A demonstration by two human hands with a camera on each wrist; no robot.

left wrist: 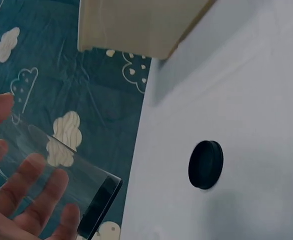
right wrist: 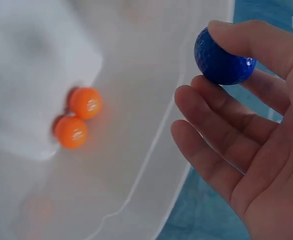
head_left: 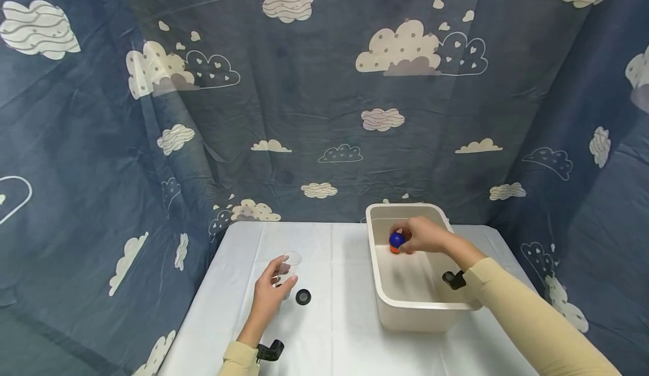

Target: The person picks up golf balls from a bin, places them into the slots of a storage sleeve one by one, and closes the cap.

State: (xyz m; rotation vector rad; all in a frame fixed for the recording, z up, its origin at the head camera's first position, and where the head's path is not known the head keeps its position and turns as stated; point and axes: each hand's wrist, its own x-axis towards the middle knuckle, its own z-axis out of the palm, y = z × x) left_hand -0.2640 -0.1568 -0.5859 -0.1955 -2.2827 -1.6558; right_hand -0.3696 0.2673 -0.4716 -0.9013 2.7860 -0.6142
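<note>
My left hand (head_left: 269,291) holds a clear cylindrical container (head_left: 288,273) over the left part of the table. In the left wrist view its black end (left wrist: 99,206) shows, with the fingers curved along the transparent side. Beside it on the table lies a round black lid (head_left: 303,297). Inside the beige bin's opening, my right hand (head_left: 425,235) pinches a dimpled blue golf ball (right wrist: 222,57) between thumb and fingers. Two orange balls, one (right wrist: 85,103) touching the other (right wrist: 71,132), lie on the bin floor below; the head view mostly hides them behind the hand and blue ball.
The deep beige bin (head_left: 377,277) stands on the right half of the white-covered table (head_left: 350,308); its walls surround the right hand. A dark blue cloud-print curtain (head_left: 314,94) encloses the back and both sides.
</note>
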